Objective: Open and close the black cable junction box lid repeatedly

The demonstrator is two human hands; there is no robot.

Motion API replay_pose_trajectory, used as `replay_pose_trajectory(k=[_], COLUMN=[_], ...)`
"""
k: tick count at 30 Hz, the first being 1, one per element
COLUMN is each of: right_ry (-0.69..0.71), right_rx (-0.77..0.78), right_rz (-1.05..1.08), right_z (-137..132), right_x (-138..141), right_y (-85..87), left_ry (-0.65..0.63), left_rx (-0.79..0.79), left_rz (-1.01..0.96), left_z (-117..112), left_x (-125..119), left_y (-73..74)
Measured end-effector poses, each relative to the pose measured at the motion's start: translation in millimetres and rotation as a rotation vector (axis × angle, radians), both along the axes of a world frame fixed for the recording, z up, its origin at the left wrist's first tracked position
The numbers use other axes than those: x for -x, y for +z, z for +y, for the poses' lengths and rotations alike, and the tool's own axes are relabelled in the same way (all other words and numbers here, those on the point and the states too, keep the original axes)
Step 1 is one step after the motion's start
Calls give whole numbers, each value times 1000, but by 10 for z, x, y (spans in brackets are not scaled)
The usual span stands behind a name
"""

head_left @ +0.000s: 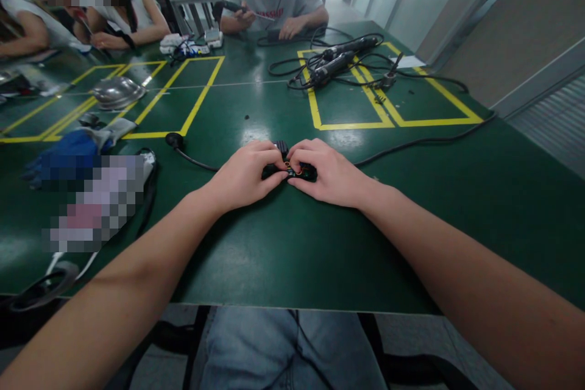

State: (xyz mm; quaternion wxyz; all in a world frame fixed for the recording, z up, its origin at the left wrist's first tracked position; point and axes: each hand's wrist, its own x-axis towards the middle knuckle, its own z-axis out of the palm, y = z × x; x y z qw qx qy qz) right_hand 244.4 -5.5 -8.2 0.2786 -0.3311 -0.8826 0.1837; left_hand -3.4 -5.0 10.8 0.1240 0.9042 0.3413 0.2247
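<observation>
Black device (291, 173), gripped over the green table (297, 250), straight ahead! Its left end is pinched by the left hand (244, 175), its right by the right hand (333, 172); fingers are curled nearly closed, thumbs tucked low, knuckles up, forearms angled inward.

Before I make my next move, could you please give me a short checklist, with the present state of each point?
1. Left hand on the black part: ok.
2. Right hand on it too: ok.
3. Inside of the part well seated: cannot tell, hands cover much of it.
4. Plug out of any socket: ok, it lies on the table.
5. Far cables tidy: not ok, they loop around black tools.
</observation>
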Motion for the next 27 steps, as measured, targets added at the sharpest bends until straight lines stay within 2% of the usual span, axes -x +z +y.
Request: replay_pose_trajectory(k=[8,18,27], right_ry=[24,41,27], right_rx=[-142,-54,-60], right_rz=[-4,15,-28], right_z=[-25,25,14], right_x=[-39,53,94], right_y=[37,6,-5], left_ry=[9,-16,-35], left_rx=[-4,-2,44], left_rz=[6,-21,-60], left_z=[-6,14,1], left_x=[2,-5,-26], left_y=[13,19,-6])
